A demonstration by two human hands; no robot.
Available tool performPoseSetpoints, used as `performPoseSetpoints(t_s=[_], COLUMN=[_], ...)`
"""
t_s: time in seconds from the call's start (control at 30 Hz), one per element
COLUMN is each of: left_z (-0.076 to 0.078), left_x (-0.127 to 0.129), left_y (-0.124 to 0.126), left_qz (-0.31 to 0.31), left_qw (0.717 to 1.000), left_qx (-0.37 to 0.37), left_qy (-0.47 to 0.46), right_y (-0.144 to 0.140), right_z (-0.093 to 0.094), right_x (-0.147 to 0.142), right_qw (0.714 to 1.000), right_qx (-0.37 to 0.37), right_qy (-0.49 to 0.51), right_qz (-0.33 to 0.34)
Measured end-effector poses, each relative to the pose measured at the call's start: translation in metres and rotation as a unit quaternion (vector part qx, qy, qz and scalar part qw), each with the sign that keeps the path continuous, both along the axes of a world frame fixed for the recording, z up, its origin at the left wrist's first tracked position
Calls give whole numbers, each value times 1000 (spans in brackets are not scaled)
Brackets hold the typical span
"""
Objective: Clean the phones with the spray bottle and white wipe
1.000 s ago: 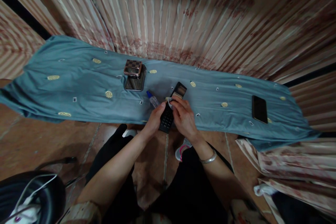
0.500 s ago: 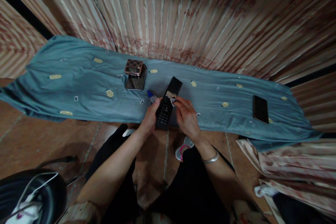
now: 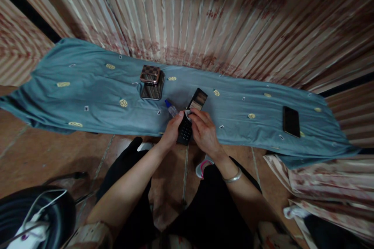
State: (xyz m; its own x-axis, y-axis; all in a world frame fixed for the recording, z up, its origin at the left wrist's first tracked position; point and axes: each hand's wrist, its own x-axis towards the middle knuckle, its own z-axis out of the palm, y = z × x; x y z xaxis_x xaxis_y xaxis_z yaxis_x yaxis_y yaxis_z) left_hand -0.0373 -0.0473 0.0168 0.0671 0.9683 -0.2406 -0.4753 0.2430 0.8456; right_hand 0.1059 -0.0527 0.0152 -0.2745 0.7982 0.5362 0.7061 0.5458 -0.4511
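An open black flip phone (image 3: 191, 118) with a keypad and a lit screen is held over the near edge of a table covered by a teal cloth (image 3: 87, 93). My left hand (image 3: 172, 132) grips the phone's keypad half from the left. My right hand (image 3: 203, 132) presses a small white wipe (image 3: 188, 114) against the phone near its hinge. A small bottle with a blue cap (image 3: 170, 108) lies on the cloth just left of the phone.
A checkered metallic box (image 3: 152, 81) stands on the cloth behind the bottle. A black smartphone (image 3: 291, 121) lies flat at the cloth's right end. Striped curtains (image 3: 204, 15) hang behind the table. A dark round object with white cables (image 3: 35, 221) sits at the lower left.
The phone tilted up and stretched away from me half a second ago, then came back nearer. My right hand keeps rubbing the wipe around the hinge area.
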Motion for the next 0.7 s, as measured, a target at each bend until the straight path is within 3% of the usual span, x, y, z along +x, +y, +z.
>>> performPoseSetpoints(t_s=[0.4,0.7], left_z=[5,-5], left_x=[-10,-1], left_y=[5,1], left_qz=[6,-23], left_qw=[1000,1000], left_qx=[16,2], left_qy=[-2,8], right_y=[1,0], right_z=[-2,-1], right_x=[9,2], right_qw=[1000,1000], right_qx=[-14,5], right_qy=[-2,6], right_qz=[-6,12])
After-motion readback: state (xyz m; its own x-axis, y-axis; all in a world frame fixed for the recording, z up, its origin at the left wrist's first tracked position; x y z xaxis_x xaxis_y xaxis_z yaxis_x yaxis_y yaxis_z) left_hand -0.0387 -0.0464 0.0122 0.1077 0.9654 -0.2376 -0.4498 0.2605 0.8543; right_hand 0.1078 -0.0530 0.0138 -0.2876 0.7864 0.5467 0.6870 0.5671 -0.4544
